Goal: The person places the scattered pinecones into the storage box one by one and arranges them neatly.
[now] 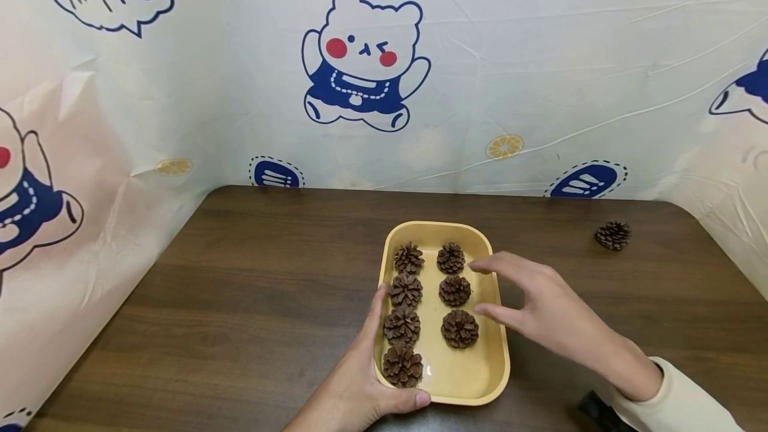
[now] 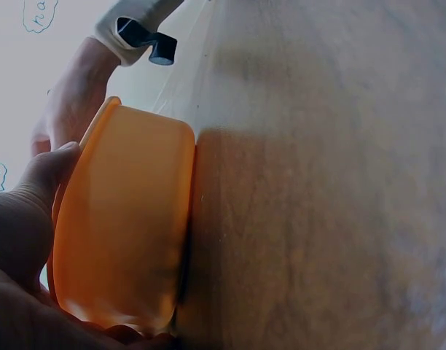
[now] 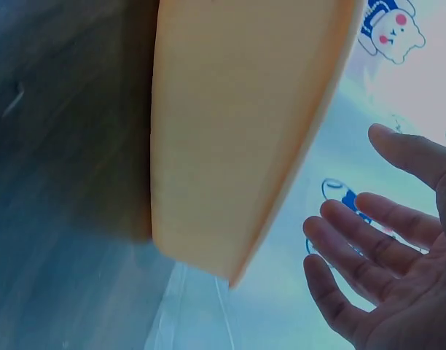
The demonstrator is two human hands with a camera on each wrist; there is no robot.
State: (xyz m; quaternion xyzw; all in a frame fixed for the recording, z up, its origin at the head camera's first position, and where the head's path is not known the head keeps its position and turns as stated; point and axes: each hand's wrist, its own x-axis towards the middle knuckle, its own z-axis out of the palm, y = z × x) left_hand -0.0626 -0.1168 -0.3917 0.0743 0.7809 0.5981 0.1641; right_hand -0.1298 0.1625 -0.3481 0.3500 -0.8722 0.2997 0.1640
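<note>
Against a bear-print backdrop, the left hand (image 1: 354, 385) gripped the yellow tray (image 1: 489, 379) of pine cones (image 1: 460, 328) while the right hand (image 1: 549, 309) hovered above, fingers spread.

Bare hands, cream sleeve (image 1: 678, 405) with black wrist strap (image 1: 594, 411)

Dark wood-grain table (image 1: 240, 299) against a creased cream backdrop (image 1: 510, 52) printed with cartoon bears (image 1: 363, 59), evenly lit
</note>
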